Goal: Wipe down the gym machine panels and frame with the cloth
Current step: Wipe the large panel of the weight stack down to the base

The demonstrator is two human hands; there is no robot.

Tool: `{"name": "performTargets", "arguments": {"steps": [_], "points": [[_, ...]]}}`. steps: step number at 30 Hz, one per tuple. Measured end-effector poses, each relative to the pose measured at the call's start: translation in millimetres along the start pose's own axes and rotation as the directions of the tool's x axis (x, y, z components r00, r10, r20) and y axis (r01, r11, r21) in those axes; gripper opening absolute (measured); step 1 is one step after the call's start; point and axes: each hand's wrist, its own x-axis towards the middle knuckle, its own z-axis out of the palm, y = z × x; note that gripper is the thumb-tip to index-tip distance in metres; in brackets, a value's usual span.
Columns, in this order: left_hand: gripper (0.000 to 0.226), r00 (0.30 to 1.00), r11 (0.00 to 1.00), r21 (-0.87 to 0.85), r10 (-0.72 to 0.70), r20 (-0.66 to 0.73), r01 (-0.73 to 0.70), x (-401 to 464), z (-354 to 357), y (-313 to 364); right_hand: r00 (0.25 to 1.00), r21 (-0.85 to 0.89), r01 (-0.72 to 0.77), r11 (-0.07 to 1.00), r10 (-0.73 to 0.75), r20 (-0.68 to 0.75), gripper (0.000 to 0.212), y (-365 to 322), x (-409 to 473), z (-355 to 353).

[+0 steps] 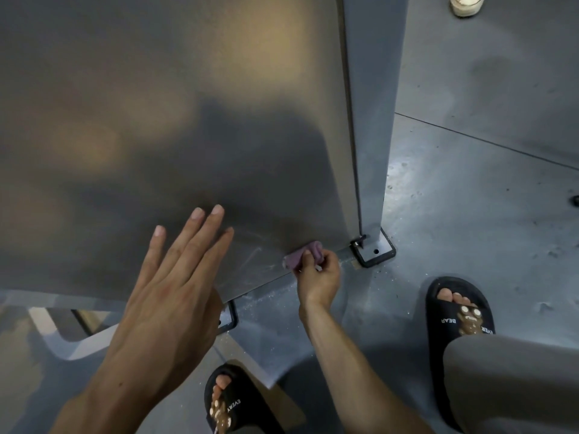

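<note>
**Lower panel edge, cloth at right corner**

Grey concrete floor (470,245) fills the lower and right part of the view, dusted with pale specks near the machine base. Nearest the camera, 2 black slides: the left slide (232,405) at bottom centre, the right slide (457,311) further right, below a grey trouser leg (513,383).

Left hand (169,296) is open, with 4 fingers straight and slightly spread, pointing up and right across the grey panel (156,120); whether the fingertips touch the panel cannot be told.

Right hand (319,274) reaches down to the panel's bottom edge, fingers curled round a purple cloth (305,253). The cloth is bunched into a short roll, its long axis running along the bottom edge, left end lower than right end, pressed against the panel near its lower right corner.

Just right of the cloth, the upright frame post (369,136) stands on a black bolted foot plate (376,252). A 2nd foot plate (230,317) shows partly behind the left hand. At the far top right, a pale shoe (466,4) rests on the floor.
</note>
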Motion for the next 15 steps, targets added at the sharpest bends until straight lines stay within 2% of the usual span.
{"name": "performTargets", "arguments": {"steps": [7,12,15], "points": [[0.077,1.000,1.000,0.008,0.009,-0.008,-0.009,-1.1,2.0,-0.4,0.997,-0.056,-0.057,0.997,0.053,-0.063,0.018,-10.1,4.1,-0.9],[0.075,1.000,1.000,0.008,-0.002,-0.007,0.002,1.3,0.9,1.0,0.991,0.062,0.128,0.990,-0.131,0.039,0.015,-28.5,-19.8,5.6],[0.078,1.000,1.000,0.011,-0.005,-0.001,0.005,1.1,-0.1,1.3,0.978,-0.002,0.206,0.978,-0.206,0.034,0.018,-29.2,-20.9,1.5]]}}
